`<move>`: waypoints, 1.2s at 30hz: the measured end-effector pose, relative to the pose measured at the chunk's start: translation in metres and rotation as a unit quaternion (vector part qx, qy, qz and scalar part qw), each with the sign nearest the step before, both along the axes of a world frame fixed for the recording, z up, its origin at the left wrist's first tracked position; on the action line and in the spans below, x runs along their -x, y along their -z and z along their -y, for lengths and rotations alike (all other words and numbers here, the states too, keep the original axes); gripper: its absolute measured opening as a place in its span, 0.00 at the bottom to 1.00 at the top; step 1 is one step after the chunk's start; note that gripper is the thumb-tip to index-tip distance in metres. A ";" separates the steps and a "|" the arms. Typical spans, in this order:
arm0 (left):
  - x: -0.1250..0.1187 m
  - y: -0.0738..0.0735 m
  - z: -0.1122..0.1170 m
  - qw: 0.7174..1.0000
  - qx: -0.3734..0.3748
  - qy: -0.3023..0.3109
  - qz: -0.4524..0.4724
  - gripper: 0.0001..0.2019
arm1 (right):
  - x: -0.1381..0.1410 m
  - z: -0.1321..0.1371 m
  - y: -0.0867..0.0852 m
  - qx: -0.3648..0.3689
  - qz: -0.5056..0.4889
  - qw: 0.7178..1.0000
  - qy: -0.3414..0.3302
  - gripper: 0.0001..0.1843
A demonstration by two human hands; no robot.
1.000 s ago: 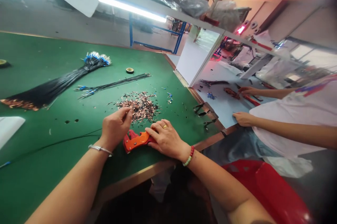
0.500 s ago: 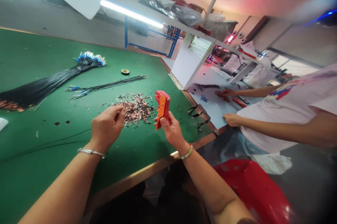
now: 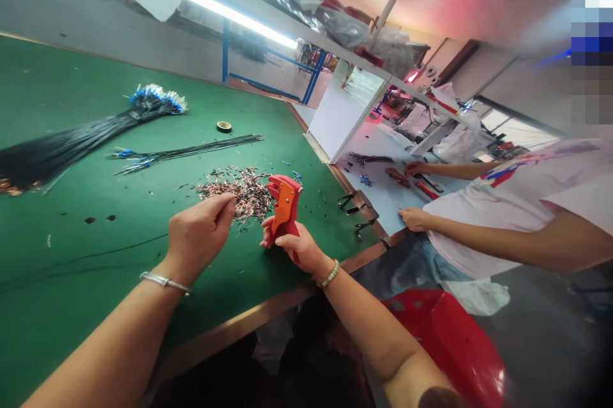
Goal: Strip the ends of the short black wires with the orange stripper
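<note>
My right hand [image 3: 299,247] is shut on an orange-red wire stripper [image 3: 285,211], held upright just off the green mat [image 3: 86,248] beside a heap of copper-ended wire offcuts [image 3: 234,194]. My left hand [image 3: 201,229] pinches a thin black wire [image 3: 96,258] that trails away to the left across the mat. Its fingertips are close to the heap, but the wire's end is hidden in them. Farther left lies a thick bundle of black wires [image 3: 81,140] with blue terminals, and a thinner bunch [image 3: 186,152] lies near it.
A small tape roll [image 3: 223,127] sits on the mat, and black metal clamps [image 3: 354,207] line its right edge. A co-worker's hands [image 3: 414,218] work at a pale adjoining bench [image 3: 383,197]. A red plastic seat [image 3: 445,344] stands below right.
The stripper has gone from lying flat under my right hand to held up in it, and has dropped slightly since the middle frame. My left hand stays near the heap. The view has drifted slightly.
</note>
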State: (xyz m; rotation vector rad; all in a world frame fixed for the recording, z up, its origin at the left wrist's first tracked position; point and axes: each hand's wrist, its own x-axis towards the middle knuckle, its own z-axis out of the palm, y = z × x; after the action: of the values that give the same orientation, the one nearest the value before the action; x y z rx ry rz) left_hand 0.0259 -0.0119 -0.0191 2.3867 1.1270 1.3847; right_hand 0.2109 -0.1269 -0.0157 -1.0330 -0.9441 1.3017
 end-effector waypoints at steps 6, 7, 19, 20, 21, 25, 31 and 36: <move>0.000 -0.010 0.007 1.000 -0.017 -0.013 -0.009 0.14 | 0.014 -0.026 -0.003 -0.009 -0.025 0.998 -0.055 0.22; -0.001 -0.011 0.007 1.000 -0.025 -0.016 -0.007 0.14 | 0.015 -0.030 -0.004 -0.007 -0.022 0.998 -0.061 0.22; -0.001 -0.021 0.015 0.996 -0.085 -0.008 -0.031 0.11 | 0.021 -0.050 0.008 -0.013 0.041 0.996 -0.079 0.20; -0.001 -0.022 0.016 0.996 -0.081 -0.004 -0.033 0.11 | 0.021 -0.050 0.009 -0.011 0.041 0.996 -0.072 0.19; -0.002 -0.023 0.017 0.996 -0.080 -0.002 -0.034 0.11 | 0.022 -0.049 0.009 -0.009 0.043 0.997 -0.067 0.17; -0.004 -0.023 0.020 0.996 -0.077 -0.001 -0.044 0.14 | 0.021 -0.047 0.008 0.003 0.066 0.996 -0.055 0.13; -0.005 -0.023 0.023 0.997 -0.058 -0.003 -0.056 0.15 | 0.018 -0.046 0.009 0.009 0.097 0.995 -0.035 0.12; -0.006 -0.024 0.025 0.998 -0.048 0.009 -0.045 0.13 | 0.016 -0.046 0.011 -0.016 0.116 0.992 -0.038 0.11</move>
State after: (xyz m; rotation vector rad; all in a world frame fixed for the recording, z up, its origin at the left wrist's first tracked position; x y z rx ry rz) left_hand 0.0316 -0.0365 0.0053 2.5431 1.0789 1.3689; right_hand 0.1947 -0.0805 -0.0271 -1.1490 -1.1857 1.2425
